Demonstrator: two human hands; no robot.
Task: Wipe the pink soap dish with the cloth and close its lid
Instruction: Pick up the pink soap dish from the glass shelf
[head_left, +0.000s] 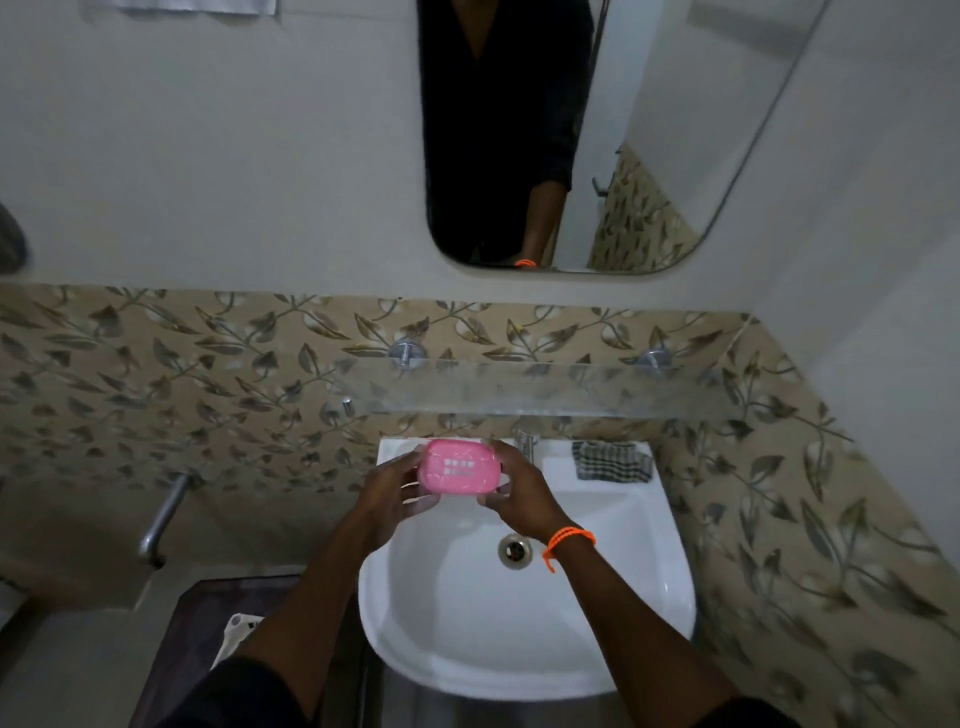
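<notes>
Both hands, left (387, 491) and right (522, 493), grip the pink soap dish (460, 467) (lid shut) over the sink (660, 571).

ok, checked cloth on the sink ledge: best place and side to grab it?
Take the checked cloth at its near edge, coming from above and the front. It lies flat and crumpled on the sink ledge's right rear corner, hard against the wall, so the back is blocked. Both hands, left hand and right hand, hold the pink soap dish; one must release first.

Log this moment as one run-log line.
both hands, left and right, hold pink plastic soap dish over white sink | checked cloth on rim
</notes>
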